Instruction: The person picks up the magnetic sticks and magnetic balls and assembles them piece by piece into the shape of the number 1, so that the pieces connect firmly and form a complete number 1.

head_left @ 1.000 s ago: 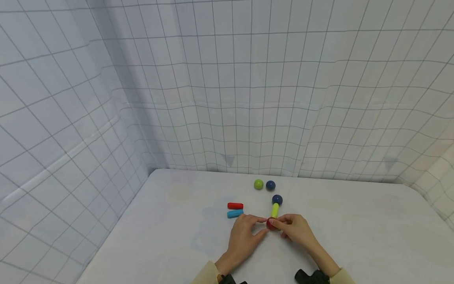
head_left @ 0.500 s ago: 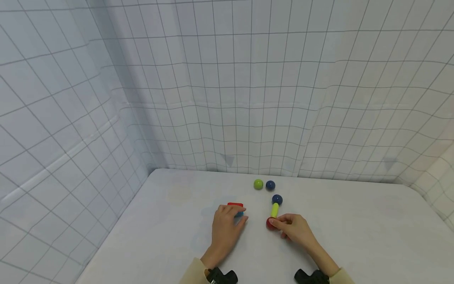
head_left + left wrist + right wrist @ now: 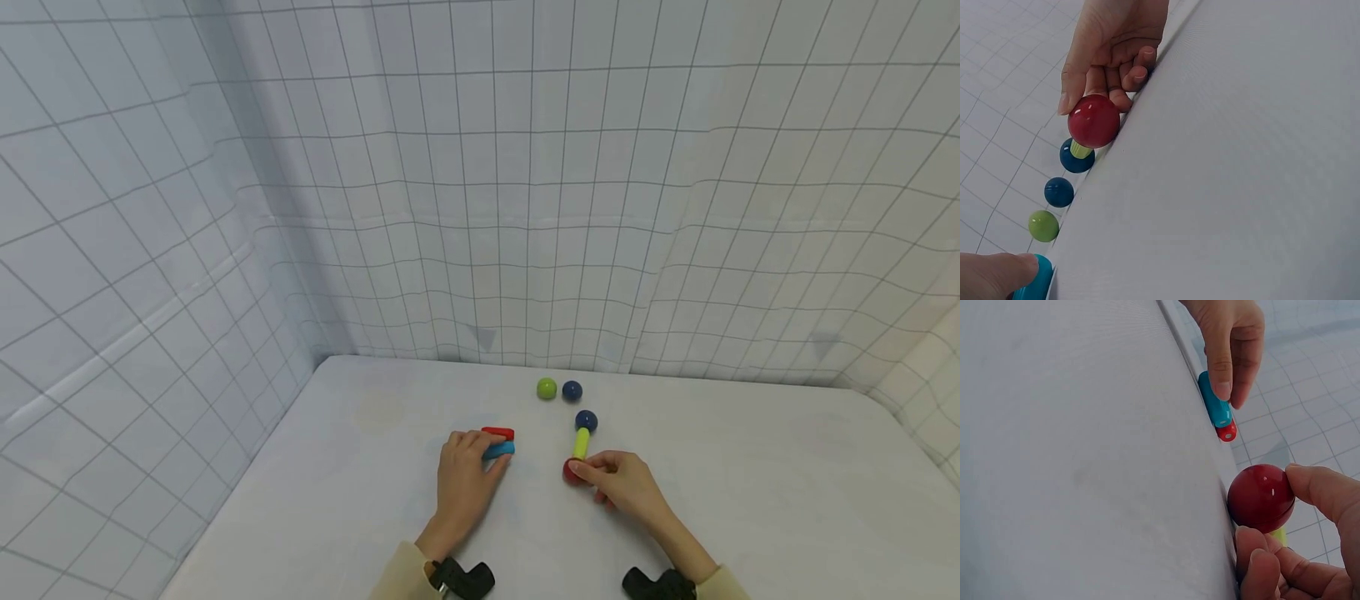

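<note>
From the head view, my left hand (image 3: 467, 467) has its fingers curled onto the blue rod (image 3: 498, 451), which lies on the surface (image 3: 750, 500) touching the red rod (image 3: 497, 433) behind it. My right hand (image 3: 622, 482) pinches the red ball (image 3: 573, 472), joined to the yellow rod (image 3: 581, 442) with a blue ball (image 3: 587, 421) at its far end. I judge that lifting the blue rod carelessly could drag the red rod along, since they touch. A green ball (image 3: 547, 388) and a second blue ball (image 3: 572, 390) sit farther back, apart from my hands and not in the way.

In the left wrist view, the red ball (image 3: 1093, 120) is gripped between thumb and fingers of my right hand (image 3: 1113, 50); only a fingertip (image 3: 997, 275) of the left shows, on the blue rod (image 3: 1035, 286).

In the right wrist view, my left hand's fingers (image 3: 1230, 356) press the blue rod (image 3: 1214, 400) from above, the red rod (image 3: 1227, 432) just beside it. My thumb and fingers hold the red ball (image 3: 1261, 497); if I twist it, the chain could come apart or the balls could roll.
</note>
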{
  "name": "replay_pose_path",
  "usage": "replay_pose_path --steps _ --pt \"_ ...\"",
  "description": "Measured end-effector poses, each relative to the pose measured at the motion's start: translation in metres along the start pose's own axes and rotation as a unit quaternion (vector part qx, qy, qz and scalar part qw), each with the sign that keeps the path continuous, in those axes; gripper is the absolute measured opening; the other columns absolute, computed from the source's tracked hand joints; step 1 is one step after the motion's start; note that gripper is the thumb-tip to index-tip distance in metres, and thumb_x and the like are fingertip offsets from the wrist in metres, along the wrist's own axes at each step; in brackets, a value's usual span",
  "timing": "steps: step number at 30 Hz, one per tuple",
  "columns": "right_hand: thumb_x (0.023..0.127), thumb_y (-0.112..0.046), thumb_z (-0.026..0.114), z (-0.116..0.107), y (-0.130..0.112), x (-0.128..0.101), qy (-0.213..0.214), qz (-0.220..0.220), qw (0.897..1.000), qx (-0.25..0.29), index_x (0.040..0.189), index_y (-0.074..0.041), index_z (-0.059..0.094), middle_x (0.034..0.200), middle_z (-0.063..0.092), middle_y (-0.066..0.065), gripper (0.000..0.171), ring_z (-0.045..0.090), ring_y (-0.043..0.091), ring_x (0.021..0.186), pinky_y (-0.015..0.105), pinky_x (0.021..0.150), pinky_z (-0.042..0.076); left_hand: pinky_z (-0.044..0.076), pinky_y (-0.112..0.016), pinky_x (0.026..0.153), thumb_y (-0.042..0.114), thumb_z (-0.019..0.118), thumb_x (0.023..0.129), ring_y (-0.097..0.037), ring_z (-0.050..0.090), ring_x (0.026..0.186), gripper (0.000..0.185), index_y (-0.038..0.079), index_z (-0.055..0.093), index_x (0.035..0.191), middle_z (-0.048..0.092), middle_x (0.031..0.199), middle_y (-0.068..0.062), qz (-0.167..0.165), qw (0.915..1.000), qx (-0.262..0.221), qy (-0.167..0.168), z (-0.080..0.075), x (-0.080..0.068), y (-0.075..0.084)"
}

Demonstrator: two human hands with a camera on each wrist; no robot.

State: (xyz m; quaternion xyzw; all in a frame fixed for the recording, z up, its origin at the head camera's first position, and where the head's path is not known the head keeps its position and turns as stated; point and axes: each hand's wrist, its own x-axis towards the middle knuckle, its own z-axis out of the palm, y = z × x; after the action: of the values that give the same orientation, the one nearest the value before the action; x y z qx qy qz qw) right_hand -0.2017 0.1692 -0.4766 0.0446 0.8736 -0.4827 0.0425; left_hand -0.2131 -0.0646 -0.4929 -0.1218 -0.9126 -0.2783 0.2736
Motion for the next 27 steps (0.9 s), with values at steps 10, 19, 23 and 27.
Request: replay_pose_path --steps 10,19,23,27 --pt "0.076 -0.044 0.072 0.0000 0.0011 0.0017 -0.003 0.002 1.000 0.000 0.086 -0.009 0.070 0.054 0.055 -0.001 0.037 0.047 0.013 0.044 0.026 0.044 0.038 0.040 -0.033 0.077 0.028 0.076 0.075 -0.015 0.051 0.087 0.025 0.016 0.070 0.096 0.066 0.093 0.002 -0.017 0.9997 -0.012 -0.016 0.0011 0.0004 -0.0008" --pt "0.075 -0.045 0.072 -0.0007 0.0000 0.0000 -0.003 0.005 1.000 0.005 0.087 -0.009 0.069 0.054 0.055 0.000 0.038 0.047 0.013 0.044 0.027 0.045 0.038 0.042 -0.031 0.074 0.028 0.073 0.079 -0.015 0.051 0.087 0.022 0.016 0.071 0.097 0.065 0.092 0.001 -0.033 0.9990 -0.016 -0.027 0.0017 -0.0001 -0.0007" --pt "0.075 -0.045 0.072 -0.0006 0.0000 0.0000 -0.002 0.008 1.000 0.005 0.086 -0.009 0.069 0.054 0.055 0.000 0.038 0.047 0.013 0.045 0.027 0.045 0.038 0.042 -0.030 0.073 0.028 0.073 0.079 -0.014 0.051 0.085 0.021 0.016 0.071 0.096 0.064 0.089 0.002 -0.033 0.9991 -0.009 -0.026 0.0020 -0.0003 -0.0009" --pt "0.075 -0.045 0.072 -0.0007 0.0001 -0.0001 -0.002 0.009 1.000 0.006 0.087 -0.009 0.069 0.054 0.055 0.000 0.038 0.047 0.013 0.045 0.027 0.045 0.038 0.041 -0.029 0.071 0.029 0.072 0.080 -0.014 0.051 0.082 0.020 0.015 0.071 0.094 0.063 0.086 0.002 -0.033 0.9992 0.002 -0.023 0.0022 -0.0004 -0.0008"
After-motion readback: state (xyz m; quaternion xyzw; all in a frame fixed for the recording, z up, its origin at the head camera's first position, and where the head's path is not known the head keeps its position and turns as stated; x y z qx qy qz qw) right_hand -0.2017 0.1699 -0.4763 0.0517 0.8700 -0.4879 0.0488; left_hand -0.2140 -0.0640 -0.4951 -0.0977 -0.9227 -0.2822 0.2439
